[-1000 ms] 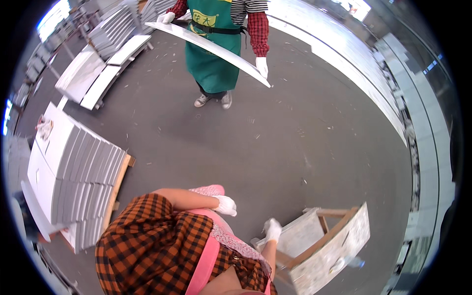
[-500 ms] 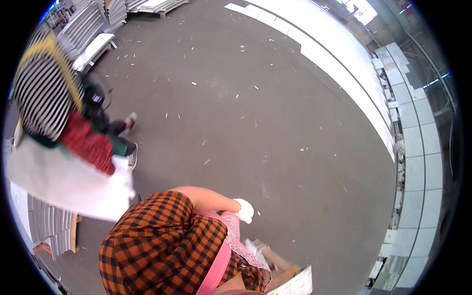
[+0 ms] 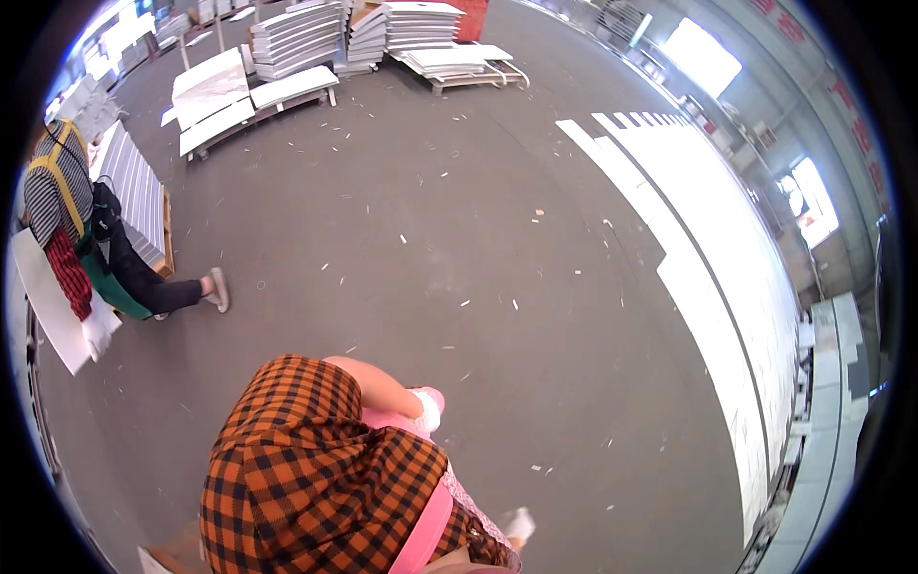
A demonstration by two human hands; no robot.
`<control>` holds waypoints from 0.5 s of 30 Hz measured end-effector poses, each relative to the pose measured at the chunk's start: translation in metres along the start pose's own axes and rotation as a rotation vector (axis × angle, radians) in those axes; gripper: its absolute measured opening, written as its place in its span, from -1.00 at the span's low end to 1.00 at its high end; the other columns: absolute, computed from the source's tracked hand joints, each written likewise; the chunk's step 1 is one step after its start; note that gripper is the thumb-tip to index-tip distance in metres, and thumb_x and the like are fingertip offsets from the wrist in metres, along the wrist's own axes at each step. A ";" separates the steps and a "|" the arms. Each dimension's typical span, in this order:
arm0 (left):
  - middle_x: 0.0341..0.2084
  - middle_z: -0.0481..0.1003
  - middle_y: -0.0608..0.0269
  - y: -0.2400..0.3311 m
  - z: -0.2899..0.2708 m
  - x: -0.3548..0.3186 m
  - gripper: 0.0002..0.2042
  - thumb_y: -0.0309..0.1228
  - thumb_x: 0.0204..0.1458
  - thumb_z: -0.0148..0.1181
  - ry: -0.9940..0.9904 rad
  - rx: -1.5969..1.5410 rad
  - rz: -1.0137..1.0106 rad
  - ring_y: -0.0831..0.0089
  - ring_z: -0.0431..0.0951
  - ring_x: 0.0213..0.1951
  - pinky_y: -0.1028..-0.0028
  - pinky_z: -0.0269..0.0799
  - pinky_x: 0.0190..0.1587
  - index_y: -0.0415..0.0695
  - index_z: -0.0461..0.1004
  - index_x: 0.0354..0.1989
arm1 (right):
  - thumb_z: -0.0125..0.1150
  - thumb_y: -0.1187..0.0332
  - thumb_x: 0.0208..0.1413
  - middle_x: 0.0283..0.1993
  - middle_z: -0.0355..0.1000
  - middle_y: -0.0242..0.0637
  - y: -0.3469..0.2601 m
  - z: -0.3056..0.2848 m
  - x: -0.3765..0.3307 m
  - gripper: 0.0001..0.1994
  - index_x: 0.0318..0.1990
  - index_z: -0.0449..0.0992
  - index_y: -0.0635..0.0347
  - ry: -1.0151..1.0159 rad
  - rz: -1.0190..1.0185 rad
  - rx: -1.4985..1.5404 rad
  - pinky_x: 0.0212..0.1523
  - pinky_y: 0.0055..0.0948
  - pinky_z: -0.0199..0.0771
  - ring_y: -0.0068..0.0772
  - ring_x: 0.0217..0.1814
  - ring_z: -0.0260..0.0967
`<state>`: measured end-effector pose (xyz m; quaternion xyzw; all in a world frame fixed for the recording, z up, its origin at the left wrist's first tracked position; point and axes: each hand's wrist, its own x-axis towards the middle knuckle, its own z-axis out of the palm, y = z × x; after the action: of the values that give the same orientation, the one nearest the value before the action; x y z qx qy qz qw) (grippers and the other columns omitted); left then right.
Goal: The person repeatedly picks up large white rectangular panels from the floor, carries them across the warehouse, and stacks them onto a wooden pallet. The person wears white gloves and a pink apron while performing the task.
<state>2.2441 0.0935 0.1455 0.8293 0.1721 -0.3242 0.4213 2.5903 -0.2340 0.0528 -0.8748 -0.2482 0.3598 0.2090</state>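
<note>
My left hand, in a white glove, hangs beside my pink apron over the grey floor. Its fingers are hidden or smeared, and I see no object in it. Further down, past the apron's edge, my right hand shows as a blurred white glove; its finger shape is unclear. Off to the left a co-worker in a striped top and green apron walks along. The co-worker's gloved hand is at a large white panel.
Stacks of white panels stand on pallets at the far left, with another stack behind the co-worker. Long white panels run along the right, beside a line of pale slabs. Small white scraps litter the grey floor.
My view has swung, bringing the far pallets into sight. The co-worker with the panel appears farther away at the left. The wooden pieces formerly beside my apron are out of view.
</note>
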 end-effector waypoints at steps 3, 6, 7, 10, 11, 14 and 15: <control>-0.22 0.50 -0.01 0.002 -0.045 0.047 -0.63 -0.11 -0.10 0.06 0.019 -0.051 -0.027 0.20 0.50 -0.13 0.23 0.38 -0.08 -0.09 0.55 -0.22 | 0.03 0.21 0.05 -0.50 0.41 -0.25 -0.155 -0.078 0.101 -0.71 -0.37 0.49 0.29 0.218 -0.054 0.625 -0.41 -0.34 0.36 -0.39 -0.38 0.36; -0.20 0.49 -0.01 0.019 -0.123 0.121 -0.62 -0.11 -0.10 0.05 0.004 -0.007 0.038 0.19 0.49 -0.12 0.23 0.37 -0.08 -0.09 0.54 -0.21 | 0.05 0.21 0.03 -0.44 0.45 -0.26 -0.272 -0.131 0.156 -0.66 -0.22 0.51 0.34 0.308 -0.293 0.581 -0.28 -0.35 0.37 -0.38 -0.34 0.38; -0.19 0.49 0.00 0.020 -0.152 0.143 -0.62 -0.11 -0.10 0.05 0.001 0.002 0.058 0.19 0.49 -0.11 0.23 0.37 -0.07 -0.09 0.54 -0.20 | 0.05 0.21 0.03 -0.42 0.47 -0.23 -0.286 -0.139 0.170 -0.64 -0.19 0.51 0.37 0.283 -0.390 0.529 -0.23 -0.35 0.37 -0.37 -0.32 0.39; -0.17 0.49 0.00 0.041 -0.220 0.200 -0.61 -0.10 -0.09 0.04 -0.028 0.029 0.114 0.18 0.48 -0.09 0.22 0.37 -0.06 -0.09 0.54 -0.19 | 0.05 0.19 0.01 -0.36 0.52 -0.15 -0.250 -0.146 0.221 -0.65 -0.29 0.53 0.38 0.204 -0.267 0.047 -0.20 -0.36 0.39 -0.34 -0.31 0.43; -0.17 0.48 0.00 0.047 -0.241 0.214 -0.61 -0.10 -0.09 0.04 -0.046 0.033 0.128 0.18 0.48 -0.09 0.22 0.36 -0.06 -0.09 0.53 -0.18 | -0.01 0.14 0.01 -0.32 0.50 0.02 -0.231 -0.144 0.226 -0.62 -0.27 0.54 0.30 0.105 -0.121 -0.102 -0.11 -0.30 0.38 -0.11 -0.19 0.46; -0.15 0.48 0.01 0.052 -0.298 0.250 -0.60 -0.10 -0.09 0.03 -0.100 0.052 0.122 0.17 0.47 -0.07 0.22 0.36 -0.05 -0.08 0.53 -0.17 | -0.02 0.18 -0.01 -0.50 0.46 -0.11 -0.144 -0.132 0.233 -0.66 -0.38 0.52 0.32 -0.083 -0.222 0.026 -0.42 -0.32 0.38 -0.23 -0.51 0.38; -0.14 0.48 0.01 0.053 -0.316 0.263 -0.60 -0.10 -0.09 0.03 -0.114 0.066 0.114 0.17 0.47 -0.07 0.22 0.36 -0.05 -0.08 0.53 -0.16 | -0.02 0.20 -0.01 -0.51 0.46 -0.15 -0.102 -0.124 0.233 -0.67 -0.34 0.51 0.32 -0.081 -0.360 0.005 -0.46 -0.36 0.40 -0.30 -0.53 0.38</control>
<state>2.5902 0.3219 0.1343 0.8312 0.0895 -0.3519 0.4209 2.7966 -0.0404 0.0666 -0.8006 -0.4081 0.3519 0.2621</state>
